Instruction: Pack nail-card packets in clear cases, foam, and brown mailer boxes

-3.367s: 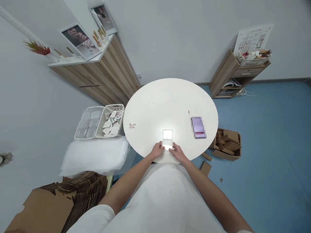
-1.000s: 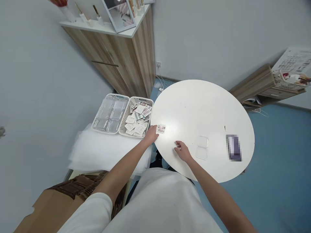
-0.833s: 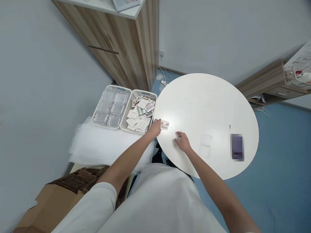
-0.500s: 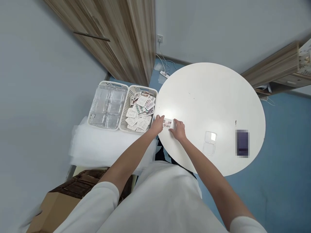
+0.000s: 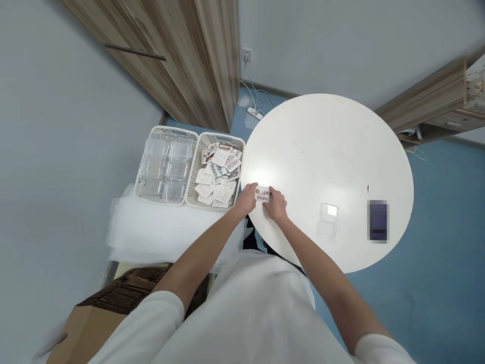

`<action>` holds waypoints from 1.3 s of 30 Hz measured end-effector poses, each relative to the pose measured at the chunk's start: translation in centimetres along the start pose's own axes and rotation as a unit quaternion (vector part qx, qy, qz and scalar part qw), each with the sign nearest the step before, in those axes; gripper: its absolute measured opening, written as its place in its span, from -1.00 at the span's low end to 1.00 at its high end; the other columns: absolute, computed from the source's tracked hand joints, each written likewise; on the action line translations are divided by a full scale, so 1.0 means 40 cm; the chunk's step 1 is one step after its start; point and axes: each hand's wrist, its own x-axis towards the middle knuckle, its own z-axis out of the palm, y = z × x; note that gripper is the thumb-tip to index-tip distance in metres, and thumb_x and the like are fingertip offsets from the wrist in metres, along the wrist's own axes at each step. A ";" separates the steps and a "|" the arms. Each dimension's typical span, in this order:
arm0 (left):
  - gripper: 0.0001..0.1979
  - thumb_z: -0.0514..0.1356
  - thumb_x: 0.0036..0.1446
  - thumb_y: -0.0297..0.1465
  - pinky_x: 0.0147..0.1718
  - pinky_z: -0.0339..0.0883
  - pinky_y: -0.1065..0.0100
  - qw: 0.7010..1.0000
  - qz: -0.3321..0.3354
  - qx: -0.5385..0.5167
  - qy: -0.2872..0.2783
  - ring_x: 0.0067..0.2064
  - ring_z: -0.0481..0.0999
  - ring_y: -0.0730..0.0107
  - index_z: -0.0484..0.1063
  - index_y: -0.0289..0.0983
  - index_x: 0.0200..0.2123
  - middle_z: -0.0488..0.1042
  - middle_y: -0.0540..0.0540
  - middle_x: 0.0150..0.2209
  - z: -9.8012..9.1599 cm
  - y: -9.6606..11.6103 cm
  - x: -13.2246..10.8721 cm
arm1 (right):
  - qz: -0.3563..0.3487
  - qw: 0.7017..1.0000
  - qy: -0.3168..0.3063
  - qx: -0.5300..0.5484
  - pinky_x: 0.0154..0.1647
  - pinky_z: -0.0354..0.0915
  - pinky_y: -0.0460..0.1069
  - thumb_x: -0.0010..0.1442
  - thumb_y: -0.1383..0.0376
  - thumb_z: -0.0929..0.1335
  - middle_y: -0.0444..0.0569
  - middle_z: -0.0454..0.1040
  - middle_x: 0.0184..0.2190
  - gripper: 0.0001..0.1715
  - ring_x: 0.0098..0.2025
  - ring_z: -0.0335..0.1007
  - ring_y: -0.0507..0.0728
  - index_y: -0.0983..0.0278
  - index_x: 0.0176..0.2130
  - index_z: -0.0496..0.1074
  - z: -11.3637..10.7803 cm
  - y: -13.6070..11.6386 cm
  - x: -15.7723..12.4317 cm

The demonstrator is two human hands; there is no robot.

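Observation:
Near the left edge of the round white table (image 5: 329,151), a small white card (image 5: 262,194) carries rows of little pinkish-brown pieces, too small to name. My left hand (image 5: 246,199) pinches its left edge. On the opposite side, the fingers of my right hand (image 5: 276,205) are closed on the card's right edge. Just left of the table, a white basket (image 5: 192,178) holds many similar cards, some face up and others showing printed white backs. To the right of my hands lies an opened clear plastic box (image 5: 327,231).
Clear plastic boxes (image 5: 176,172) fill another white basket (image 5: 138,187) at the left. White foam sheets (image 5: 162,232) lie below the baskets, near a cardboard box (image 5: 89,328). A blurred dark purple object (image 5: 378,221) rests on the table's right. A wooden cabinet (image 5: 182,55) stands behind.
My right hand has moved slightly left, closing in on the card's right edge. My left hand has barely moved. The whole view has shifted a little.

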 end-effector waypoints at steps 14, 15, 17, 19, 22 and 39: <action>-0.34 0.18 -0.10 -0.55 -0.18 0.28 0.23 0.988 0.114 -0.098 -0.029 -0.18 0.36 0.28 0.04 -0.26 0.10 0.25 -0.15 -0.12 0.111 0.152 -0.084 | -0.073 0.991 0.053 0.097 0.00 0.15 0.15 0.05 0.30 0.26 0.02 0.21 -0.09 -0.24 -0.03 0.16 0.19 0.17 0.19 -0.10 -0.087 0.222 -0.169; -0.34 0.18 -0.09 -0.54 -0.19 0.29 0.24 0.987 0.121 -0.101 -0.029 -0.19 0.36 0.29 0.03 -0.25 0.11 0.25 -0.14 -0.13 0.126 0.166 -0.093 | -0.077 0.990 0.055 0.102 0.00 0.16 0.15 0.05 0.30 0.26 0.01 0.22 -0.10 -0.24 -0.04 0.16 0.19 0.16 0.19 -0.09 -0.096 0.242 -0.184; -0.33 0.18 -0.09 -0.54 -0.20 0.29 0.24 0.985 0.131 -0.106 -0.026 -0.21 0.36 0.31 0.01 -0.24 0.12 0.25 -0.12 -0.15 0.157 0.196 -0.110 | -0.081 0.989 0.057 0.111 -0.01 0.16 0.15 0.05 0.30 0.27 0.00 0.22 -0.10 -0.25 -0.06 0.18 0.18 0.15 0.18 -0.07 -0.115 0.281 -0.212; -0.32 0.18 -0.08 -0.54 -0.20 0.29 0.25 0.985 0.135 -0.108 -0.024 -0.22 0.36 0.32 0.00 -0.23 0.13 0.25 -0.11 -0.17 0.189 0.231 -0.126 | -0.083 0.989 0.057 0.113 -0.01 0.17 0.15 0.04 0.29 0.28 -0.01 0.23 -0.11 -0.26 -0.06 0.18 0.18 0.14 0.18 -0.05 -0.135 0.323 -0.239; -0.33 0.18 -0.08 -0.54 -0.21 0.29 0.25 0.985 0.135 -0.105 -0.024 -0.21 0.36 0.32 0.01 -0.22 0.12 0.26 -0.10 -0.18 0.236 0.285 -0.146 | -0.086 0.989 0.057 0.107 -0.03 0.18 0.15 0.05 0.28 0.27 -0.02 0.26 -0.12 -0.28 -0.05 0.18 0.18 0.12 0.17 -0.04 -0.163 0.388 -0.274; -0.36 0.28 -0.16 -0.39 -0.11 0.20 0.20 0.993 0.092 0.048 -0.061 -0.04 0.22 0.17 0.14 -0.17 0.04 0.21 -0.13 -0.06 0.397 0.442 -0.125 | -0.123 0.992 0.031 0.006 0.00 0.11 0.11 -0.02 0.16 0.33 0.04 0.19 0.01 -0.28 0.03 0.11 0.22 0.19 0.11 0.08 -0.236 0.643 -0.290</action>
